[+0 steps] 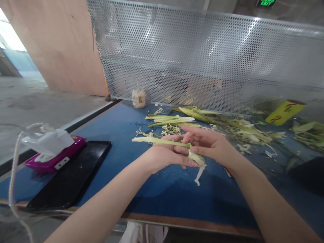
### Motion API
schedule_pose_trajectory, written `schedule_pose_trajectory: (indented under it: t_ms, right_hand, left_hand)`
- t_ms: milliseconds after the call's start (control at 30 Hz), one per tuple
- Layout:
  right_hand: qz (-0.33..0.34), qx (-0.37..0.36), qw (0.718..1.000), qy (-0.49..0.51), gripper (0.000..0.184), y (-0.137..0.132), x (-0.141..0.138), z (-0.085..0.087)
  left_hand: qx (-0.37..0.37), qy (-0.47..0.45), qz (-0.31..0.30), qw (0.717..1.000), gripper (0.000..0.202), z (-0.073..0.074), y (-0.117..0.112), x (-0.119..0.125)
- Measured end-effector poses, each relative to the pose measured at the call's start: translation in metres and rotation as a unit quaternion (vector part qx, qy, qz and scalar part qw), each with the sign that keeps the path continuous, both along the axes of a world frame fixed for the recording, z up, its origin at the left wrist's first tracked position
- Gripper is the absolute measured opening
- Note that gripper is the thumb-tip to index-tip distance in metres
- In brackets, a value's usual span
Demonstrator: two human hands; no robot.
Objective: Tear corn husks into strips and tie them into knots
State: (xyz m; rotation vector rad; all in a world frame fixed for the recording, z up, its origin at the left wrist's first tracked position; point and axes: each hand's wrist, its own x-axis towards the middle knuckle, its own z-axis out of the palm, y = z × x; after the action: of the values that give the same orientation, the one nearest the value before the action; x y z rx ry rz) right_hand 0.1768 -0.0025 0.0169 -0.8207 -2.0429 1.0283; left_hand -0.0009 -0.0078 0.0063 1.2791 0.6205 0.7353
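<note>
A pale green plant stalk (162, 140) lies across both hands above the blue tabletop, its long end pointing left. My left hand (172, 155) is around it from below, thumb toward the crumpled, leafy right end (196, 157). My right hand (206, 141) pinches the stalk near that end with thumb and fingers, and some fingertips are hidden. From the leafy end hangs a thin pale strip (199, 174). Just beyond the hands lie a bundle of cut green stalks (169, 120) and small pale twisted pieces (172, 129).
Longer stalks and peelings (248, 131) spread along the back right, near a yellow cylinder (285, 113). A wrapped jar (138, 98) stands by the perforated metal screen (162, 50). At left are a black phone-like slab (73, 175) and a purple power strip (73, 148) with white plugs.
</note>
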Motion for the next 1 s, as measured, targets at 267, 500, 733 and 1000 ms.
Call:
schedule_pose_trajectory:
  t_ms: [267,500,733,1000]
  right_hand:
    - [-0.021,-0.207,0.978,-0.020,0.034,0.002,0.003,-0.001]
    - [-0.021,-0.173,0.979,-0.109,0.031,-0.001,-0.002,0.004]
    - [0.009,-0.325,0.945,-0.038,0.046,0.007,-0.005,0.016]
    - [0.032,-0.374,0.927,-0.016,0.065,0.005,-0.015,0.008]
  left_hand:
    - [-0.005,0.011,-0.012,1.000,0.096,-0.002,0.000,-0.001]
    - [0.002,0.053,0.090,0.995,0.133,-0.002,0.001,-0.001]
    - [0.035,-0.004,0.125,0.992,0.137,0.008,0.000,-0.007]
    - [0.064,-0.001,0.087,0.994,0.142,0.010,-0.005,-0.011]
